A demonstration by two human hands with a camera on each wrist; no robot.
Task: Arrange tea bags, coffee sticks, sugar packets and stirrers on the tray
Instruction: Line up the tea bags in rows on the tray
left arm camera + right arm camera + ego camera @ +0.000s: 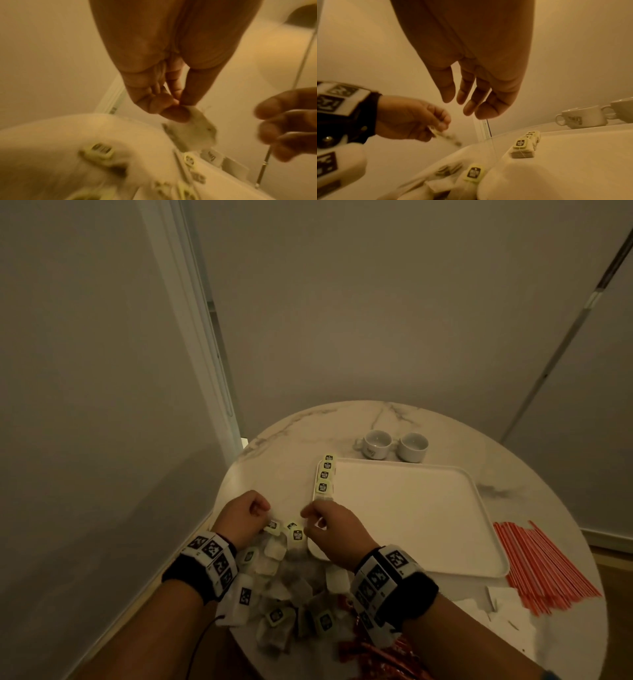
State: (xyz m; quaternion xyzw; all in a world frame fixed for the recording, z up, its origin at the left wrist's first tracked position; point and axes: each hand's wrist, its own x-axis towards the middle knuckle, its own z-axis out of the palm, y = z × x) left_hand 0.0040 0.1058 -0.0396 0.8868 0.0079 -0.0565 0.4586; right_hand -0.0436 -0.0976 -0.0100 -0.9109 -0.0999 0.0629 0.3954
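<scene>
Round bench (394, 419), pale marble-look top with grey veining. On it, right of centre, a white rectangular tray (411, 508) with rounded corners and a low raised rim, smooth and matte. A row of four tea bags (324, 474) lies along the tray's left edge, each with a pale green square tag bearing a dark print. Near edge of the bench: a loose heap of tea bags (291, 587), papery, off-white to grey, same green tags. Right of the tray, a fan of thin red-and-white striped stirrers (544, 566). Behind the tray, two small white ceramic cups (394, 445), glossy, side by side. Red foil-like sticks (373, 655) at the near edge, partly hidden by the right wrist.

Left hand (245, 517) pinches one tea bag (193, 125) between thumb and fingertips, lifted above the heap. Right hand (471, 83) hangs with fingers relaxed and loosely curved, gripping nothing, just beside the tray's near-left corner.
</scene>
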